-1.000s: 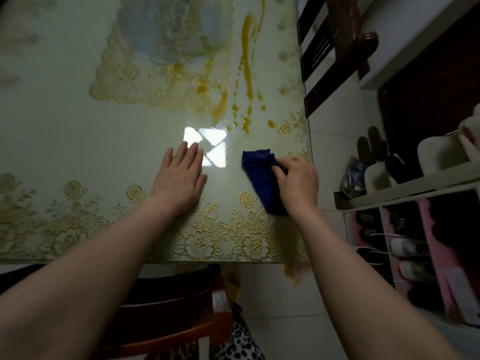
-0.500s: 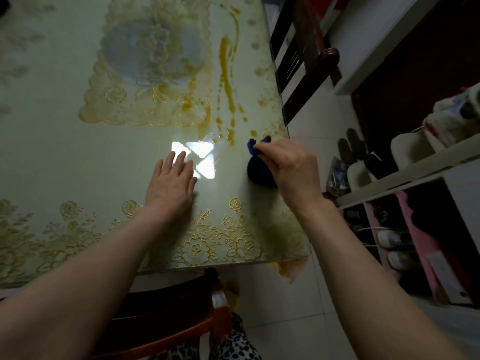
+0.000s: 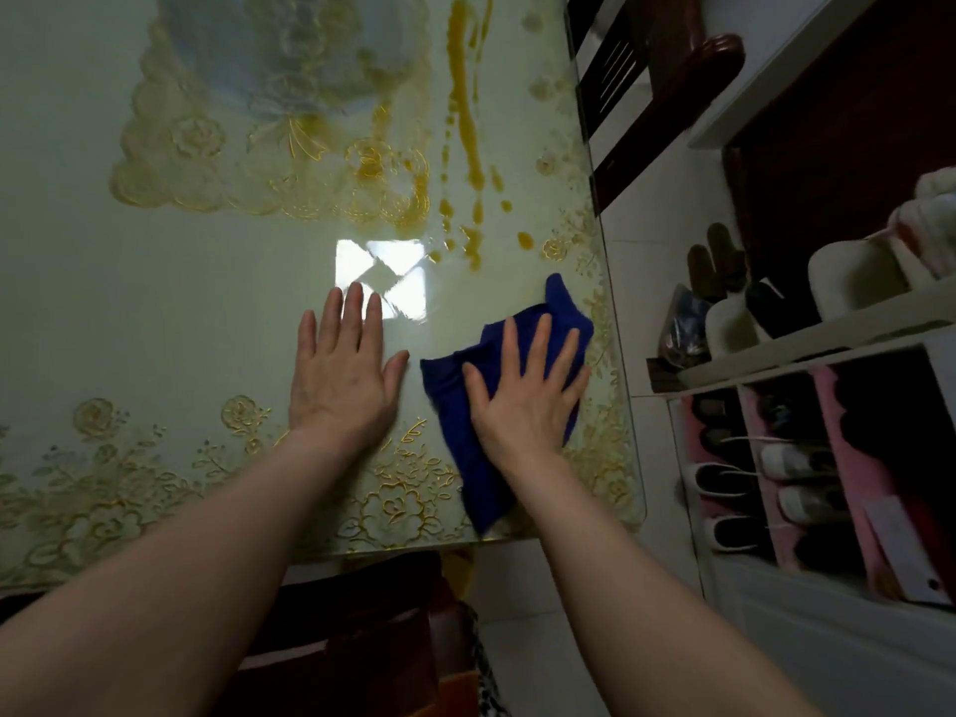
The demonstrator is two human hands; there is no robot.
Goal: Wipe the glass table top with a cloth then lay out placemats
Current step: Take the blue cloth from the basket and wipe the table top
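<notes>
Cloth [image 3: 455, 406]: one blue piece, spread flat on the glass bench [image 3: 155, 302] near its right front corner, one tip reaching almost to the near edge. The right hand [image 3: 522, 390] lies on it palm down, all five fingers straight and spread, pressing it to the glass. The left hand [image 3: 344, 370] lies just beside the cloth, also flat with straight fingers, palm on the bare glass and holding nothing; its thumb comes close to the cloth's left edge. Beyond the two hands a trail of yellow-orange spill [image 3: 468, 121] runs down the bench in one long streak and several separate drops, ending just short of the cloth. One bright reflection [image 3: 383, 282] of a light sits at the left fingertips. One dark wooden chair [image 3: 667, 69] stands at the right side of the bench, another [image 3: 352, 639] at the near edge. A shoe rack [image 3: 807, 344] to the right holds several pairs.
</notes>
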